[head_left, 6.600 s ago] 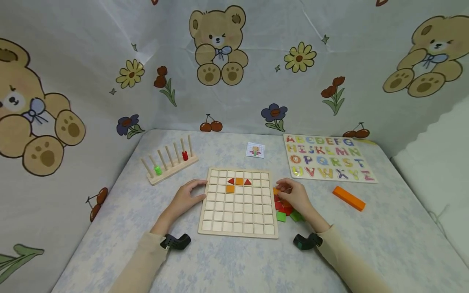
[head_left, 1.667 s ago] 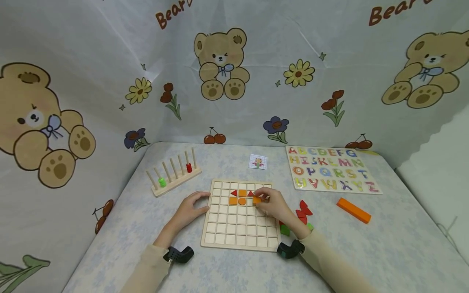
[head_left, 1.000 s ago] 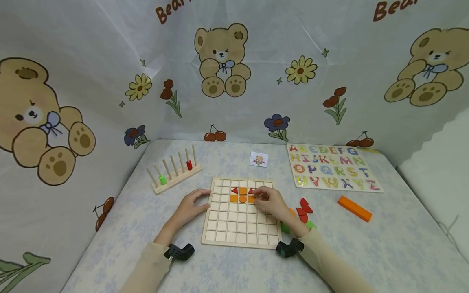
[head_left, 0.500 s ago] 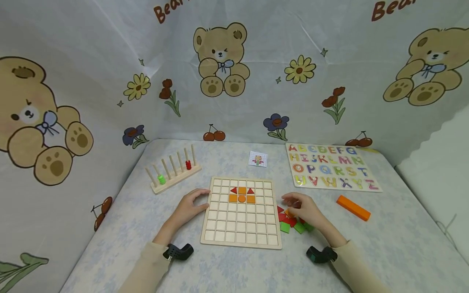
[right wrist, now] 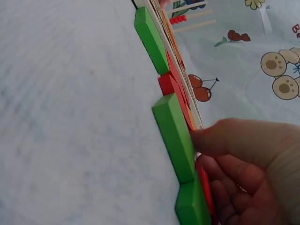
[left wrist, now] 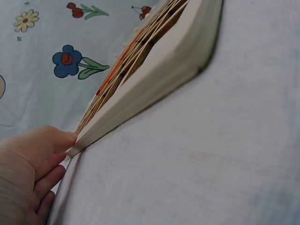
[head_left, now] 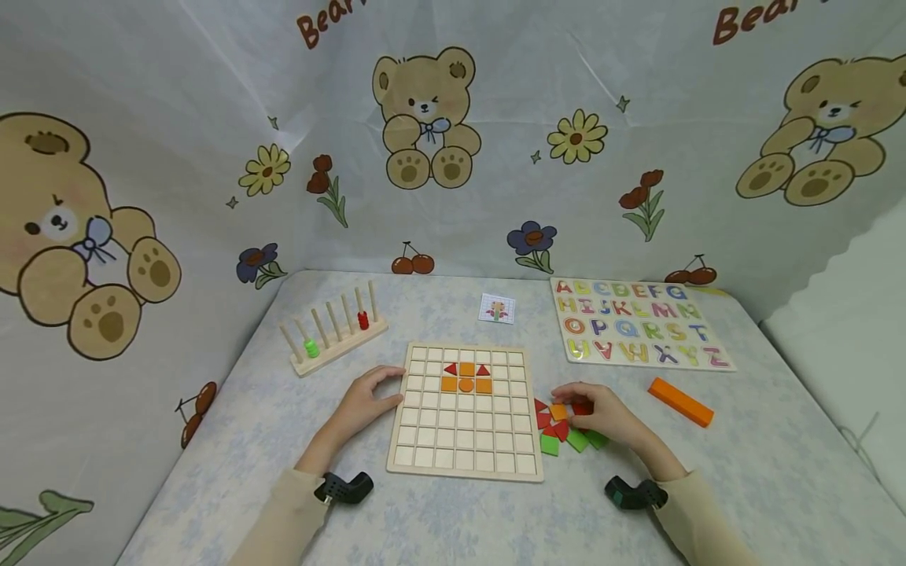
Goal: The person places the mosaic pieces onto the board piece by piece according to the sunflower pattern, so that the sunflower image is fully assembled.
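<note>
The loose pieces lie heaped on the worktop (head_left: 453, 519), just right of the board (head_left: 444, 437): an orange square (head_left: 558, 412), red pieces (head_left: 543, 420) and green squares (head_left: 549, 446), some leaning on one another. The right hand (head_left: 602, 413) is at the heap, its fingers bent with a modest gap between thumb and forefinger; whether they press on a piece cannot be told.

The pieces look like painted wood: probably light, stiff and hard to break, perhaps a little slick on top. The right wrist view shows them thick enough to pinch by opposite side edges; sliding one clear of its neighbours would make that easier.

The board, likely wood too, should be rigid but light enough to skid. Its rim is the place to hold, and there the left hand (head_left: 364, 399) rests thumb and forefinger, spread apart, against the left side.
</note>
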`<state>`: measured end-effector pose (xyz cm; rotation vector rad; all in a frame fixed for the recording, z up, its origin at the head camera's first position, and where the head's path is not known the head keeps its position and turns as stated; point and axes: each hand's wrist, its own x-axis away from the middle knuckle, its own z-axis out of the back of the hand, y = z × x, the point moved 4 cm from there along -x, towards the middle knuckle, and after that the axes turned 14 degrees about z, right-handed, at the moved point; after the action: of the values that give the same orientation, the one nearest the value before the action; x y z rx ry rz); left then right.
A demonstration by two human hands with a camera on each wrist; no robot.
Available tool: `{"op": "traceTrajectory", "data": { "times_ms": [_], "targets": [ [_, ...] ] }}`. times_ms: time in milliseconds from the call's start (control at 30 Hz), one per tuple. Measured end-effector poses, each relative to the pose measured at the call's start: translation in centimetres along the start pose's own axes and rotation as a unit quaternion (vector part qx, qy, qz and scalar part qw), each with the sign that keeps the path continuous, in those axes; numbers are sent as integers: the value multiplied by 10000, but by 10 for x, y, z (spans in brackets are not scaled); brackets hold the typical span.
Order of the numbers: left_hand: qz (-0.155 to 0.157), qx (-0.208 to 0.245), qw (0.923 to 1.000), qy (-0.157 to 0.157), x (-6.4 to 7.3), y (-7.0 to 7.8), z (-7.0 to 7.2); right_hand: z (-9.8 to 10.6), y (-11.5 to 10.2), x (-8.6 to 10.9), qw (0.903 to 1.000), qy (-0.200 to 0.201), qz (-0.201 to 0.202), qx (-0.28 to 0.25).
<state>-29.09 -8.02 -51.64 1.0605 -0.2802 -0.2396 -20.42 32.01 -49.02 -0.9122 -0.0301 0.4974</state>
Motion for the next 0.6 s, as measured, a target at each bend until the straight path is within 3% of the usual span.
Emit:
{"op": "traceTrajectory", "data": {
  "times_ms": [300, 600],
  "targets": [
    [15, 0, 10000, 19, 1, 1, 1, -6, -9, -13, 9972, 718, 90, -168],
    [-33, -30, 10000, -3, 0, 0, 1, -51, -46, -57, 9971, 692, 302, -126]
  ]
}}
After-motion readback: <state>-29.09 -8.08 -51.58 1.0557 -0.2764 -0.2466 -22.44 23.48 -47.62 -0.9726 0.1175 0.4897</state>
